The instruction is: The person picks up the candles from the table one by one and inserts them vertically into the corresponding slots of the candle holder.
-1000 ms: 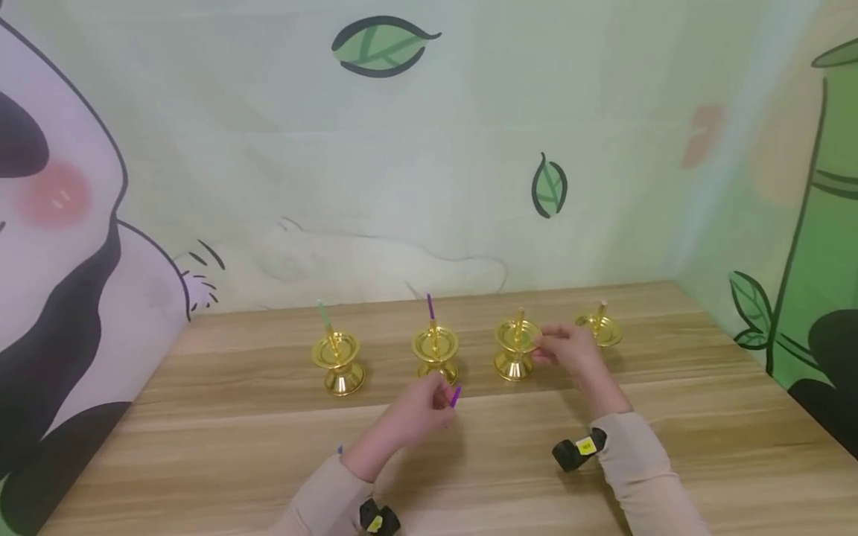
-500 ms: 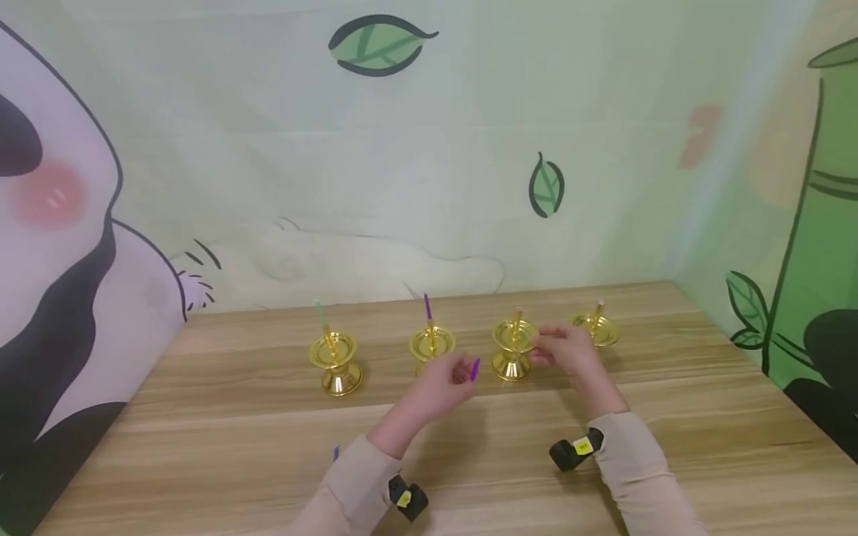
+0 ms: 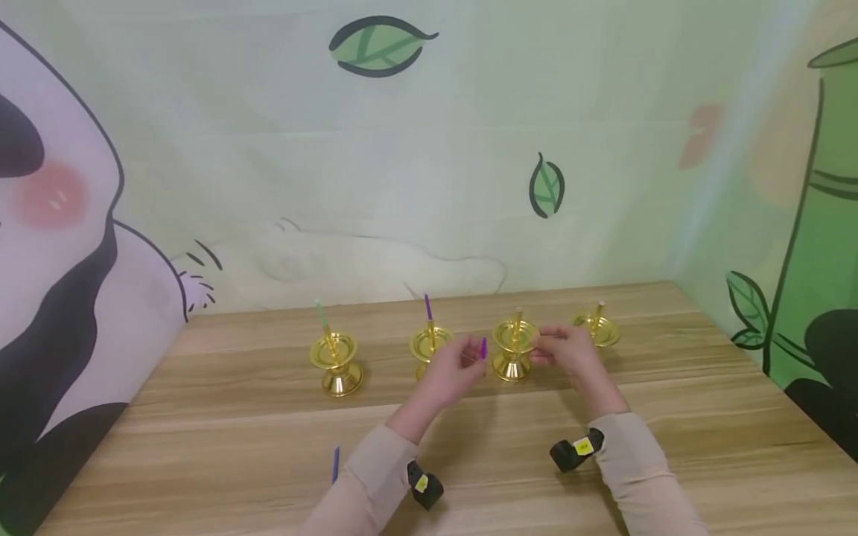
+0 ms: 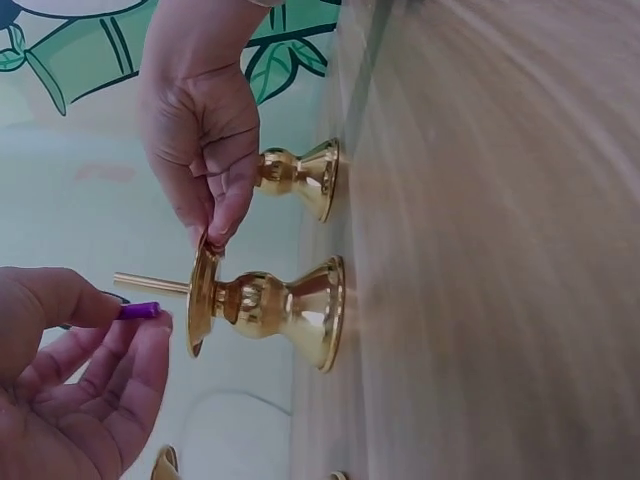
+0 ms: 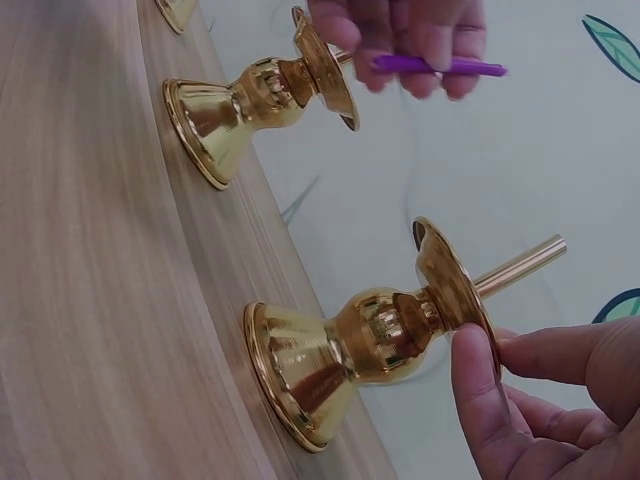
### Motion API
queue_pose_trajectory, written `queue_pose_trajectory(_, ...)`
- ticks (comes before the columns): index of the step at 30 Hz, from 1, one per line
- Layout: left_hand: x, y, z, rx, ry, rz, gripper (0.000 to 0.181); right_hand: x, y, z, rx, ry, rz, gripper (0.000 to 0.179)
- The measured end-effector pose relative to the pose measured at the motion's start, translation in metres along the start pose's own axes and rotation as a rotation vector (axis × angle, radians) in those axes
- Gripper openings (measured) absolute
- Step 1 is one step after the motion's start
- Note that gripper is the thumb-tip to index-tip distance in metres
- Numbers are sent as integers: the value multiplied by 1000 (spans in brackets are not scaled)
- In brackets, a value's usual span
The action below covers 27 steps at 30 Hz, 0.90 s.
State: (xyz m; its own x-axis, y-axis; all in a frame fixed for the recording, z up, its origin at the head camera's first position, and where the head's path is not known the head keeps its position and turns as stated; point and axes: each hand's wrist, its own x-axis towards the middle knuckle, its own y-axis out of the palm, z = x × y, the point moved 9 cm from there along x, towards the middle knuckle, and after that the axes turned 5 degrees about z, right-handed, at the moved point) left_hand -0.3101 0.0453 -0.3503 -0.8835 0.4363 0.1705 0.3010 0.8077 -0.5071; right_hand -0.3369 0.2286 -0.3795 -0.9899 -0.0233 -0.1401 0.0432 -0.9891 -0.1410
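Observation:
My left hand [image 3: 452, 374] pinches a short, thin purple candle [image 5: 450, 66] between thumb and fingers, just left of a gold candle holder [image 3: 512, 365]. That holder is third from the left, and its upright tube bears nothing. With thumb and forefinger, my right hand [image 3: 568, 351] grips the rim of its dish from the right; its base stands on the table. In the left wrist view the purple candle [image 4: 139, 311] lies beside the holder's tube [image 4: 150, 284], apart from it. Behind my left hand, partly hidden, a second holder [image 3: 431, 343] carries a purple candle [image 3: 427, 307].
The leftmost gold holder [image 3: 341, 377] has a green candle [image 3: 321, 313] in it. Another holder [image 3: 598, 329], its tube bare, stands at the far right, partly behind my right hand. A blue candle [image 3: 336, 465] lies on the wooden table [image 3: 221, 439] near my left sleeve.
My left hand has moved up and to the right with the purple candle, towards the third holder. The blue candle shows more from behind the sleeve. My right hand keeps its place.

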Motion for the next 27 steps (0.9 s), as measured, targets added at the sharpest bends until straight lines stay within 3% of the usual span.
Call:
queue_pose_trajectory(6, 12, -5, -12, 24, 27, -55, 18, 1, 0, 0, 8, 10, -6, 46)
queue_pose_trajectory(15, 29, -8, -22, -50, 70, -86, 26, 1, 0, -1, 32, 3, -19, 45)
queue_pose_trajectory(22, 34, -21, -26, -77, 86, -168, 30, 1, 8, -1, 33, -17, 2, 43)
queue_pose_trajectory(27, 44, -19, -30, -129, 86, -157, 32, 1, 1, -2, 8, -10, -20, 44)
